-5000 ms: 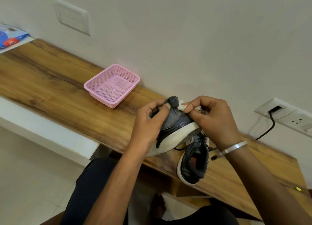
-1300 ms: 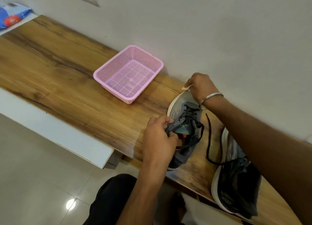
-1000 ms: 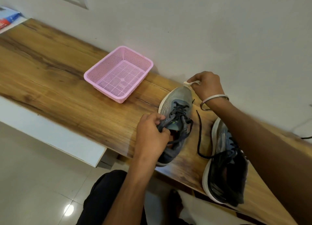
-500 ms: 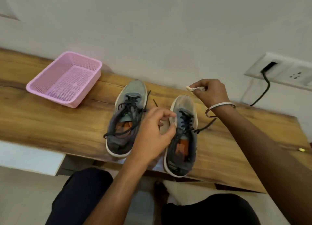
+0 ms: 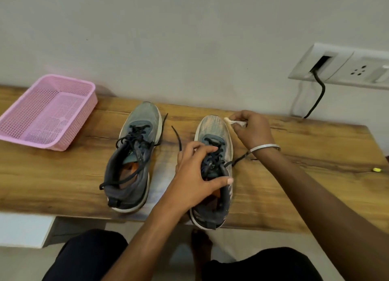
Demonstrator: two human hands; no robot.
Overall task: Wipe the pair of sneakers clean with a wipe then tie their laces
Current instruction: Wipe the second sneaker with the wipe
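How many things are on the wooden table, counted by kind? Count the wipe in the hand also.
Sneakers: 2, the left sneaker and the right sneaker
Pink basket: 1
Wipe: 1, pinched in the right hand
Small yellow object: 1, too small to identify
Total: 5

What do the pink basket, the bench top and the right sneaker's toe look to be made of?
Pink basket: moulded plastic, matte, judging by its perforated grid walls and floor. Bench top: wood or a wood-look laminate, with brown grain streaks and a slight sheen; which one is unclear. Right sneaker toe: grey knit mesh, finely textured and dull, above a white, probably foam or rubber, sole edge.
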